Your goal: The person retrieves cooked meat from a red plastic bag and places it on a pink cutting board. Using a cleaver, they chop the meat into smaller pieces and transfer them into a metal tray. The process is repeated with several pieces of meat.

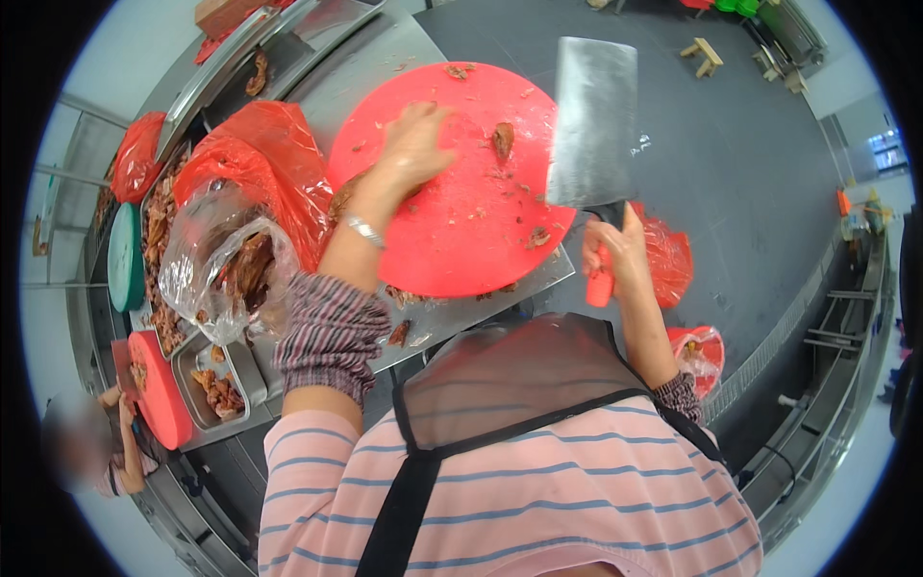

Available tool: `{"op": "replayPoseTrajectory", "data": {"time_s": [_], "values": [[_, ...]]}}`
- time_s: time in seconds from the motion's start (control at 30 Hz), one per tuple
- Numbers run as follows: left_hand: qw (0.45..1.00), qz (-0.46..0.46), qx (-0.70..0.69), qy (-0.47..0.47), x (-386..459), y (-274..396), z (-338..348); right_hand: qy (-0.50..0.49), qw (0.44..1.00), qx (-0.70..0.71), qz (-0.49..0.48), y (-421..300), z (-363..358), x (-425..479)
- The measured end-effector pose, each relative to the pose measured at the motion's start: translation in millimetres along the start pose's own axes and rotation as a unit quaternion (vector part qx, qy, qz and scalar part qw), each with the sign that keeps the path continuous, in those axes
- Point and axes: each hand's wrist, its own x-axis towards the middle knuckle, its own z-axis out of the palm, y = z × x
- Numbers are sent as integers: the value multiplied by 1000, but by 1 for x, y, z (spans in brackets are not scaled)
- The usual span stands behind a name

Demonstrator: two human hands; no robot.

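Observation:
My right hand (621, 249) grips the red-and-black handle of a broad steel cleaver (593, 122), raised at the right edge of a round red cutting board (461, 245). Over the board's left part hovers my left hand (418, 148), slightly blurred, fingers apart and nothing seen in them. Partly hidden beneath that wrist lies a larger piece of brown cooked meat (345, 198). A small meat chunk (503, 140) rests on the board to the right of my left hand, with scraps scattered around it.
Left of the board are a red plastic bag (270, 144), a clear bag (187, 267) holding brown meat, and a steel tray (249, 393) with meat pieces. A co-worker (126, 454) stands at another red board (162, 404). Red bags (667, 260) sit low on the right.

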Motion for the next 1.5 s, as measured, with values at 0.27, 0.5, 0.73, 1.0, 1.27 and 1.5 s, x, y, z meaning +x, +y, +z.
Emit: {"op": "replayPoseTrajectory", "data": {"time_s": [0.27, 0.5, 0.73, 1.0, 1.27, 1.5], "values": [[983, 7, -170, 63, 43, 26, 158, 47, 992, -117, -19, 40, -32, 7], [909, -104, -52, 399, -186, 25, -41, -68, 965, -255, 2, 29, -47, 11], [779, -448, 254, 358, -494, -198, -114, -73, 958, -274, 44, 28, -22, 57], [902, -160, -62, 396, -212, -23, -95, -52, 992, -69, 89, 24, 4, 8], [958, -240, 9, 159, -51, 3, 14, -154, 977, 19, 144, 48, 11, -7], [944, -90, -251, 192, -66, 5, 26, -180, 975, 18, 130, 47, -1, -17]]}}
